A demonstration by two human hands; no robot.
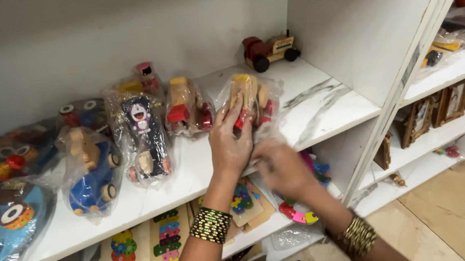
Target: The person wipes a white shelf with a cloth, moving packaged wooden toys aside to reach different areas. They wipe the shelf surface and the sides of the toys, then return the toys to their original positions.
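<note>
My left hand (230, 141) rests on a wooden toy wrapped in clear plastic (252, 100) that sits on the white shelf (312, 110), fingers laid over its front. My right hand (281, 168) is just below and to the right of it, at the shelf's front edge, blurred, touching the loose end of the plastic wrap. Both wrists wear stacks of bangles. Whether the right hand's fingers pinch the wrap is unclear.
More bagged wooden toys stand left along the shelf: a red and yellow one (186, 106), a dark cartoon-cat one (144, 136), a blue wheeled one (90, 173). An unwrapped red toy truck (268, 50) sits at the back. Colourful wooden puzzles (167, 246) lie on the lower shelf.
</note>
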